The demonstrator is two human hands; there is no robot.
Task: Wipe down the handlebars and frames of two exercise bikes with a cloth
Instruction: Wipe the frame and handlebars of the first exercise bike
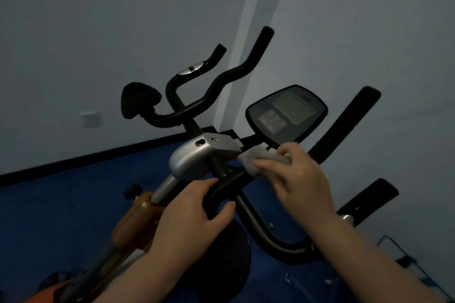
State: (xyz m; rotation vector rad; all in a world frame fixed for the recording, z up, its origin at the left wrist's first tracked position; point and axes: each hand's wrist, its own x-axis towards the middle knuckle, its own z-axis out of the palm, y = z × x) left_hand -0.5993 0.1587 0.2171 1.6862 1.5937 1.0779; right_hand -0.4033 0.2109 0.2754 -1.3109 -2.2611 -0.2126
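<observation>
Close in front of me is the near bike's black handlebar (256, 219), curving down to the lower right. My left hand (194, 216) grips its left part, fingers and thumb wrapped round the tube. My right hand (295, 179) holds a grey cloth (256, 160) against the bar's centre, just below the black console (285, 113) with its pale screen. A silver stem cover (192, 157) tops an orange frame (133, 221). Behind it rises the far bike's black handlebar (216, 81), with a black saddle (138, 98) at its left.
Pale walls meet in a corner behind the bikes. A black skirting strip (86, 155) runs above the blue floor (61, 204). A white wall socket (91, 118) sits at the left. Black bar ends (344, 125) stick out at the right, and a thin black cable (403, 258) lies lower right.
</observation>
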